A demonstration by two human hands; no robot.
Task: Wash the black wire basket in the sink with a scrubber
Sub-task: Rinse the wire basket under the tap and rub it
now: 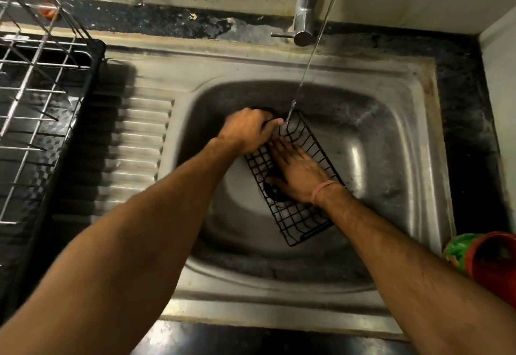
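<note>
Black wire basket (296, 187) sits tilted in sink (391, 137) under the tap stream (310, 56). Left hand (247, 130) pinches its far rim; right hand (296, 173) lies flat inside, fingers spread; scrubber not visible. Risks: wet wire slips my grip, basket tips, spray hits counter.

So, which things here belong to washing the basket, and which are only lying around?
Part of the job:
- black wire basket, in the sink
- left hand, gripping its far end
- right hand, flat inside it
- tap, running onto it
No scrubber is visible.

Just lying about:
- dish rack on the left
- red and green item at right
</note>
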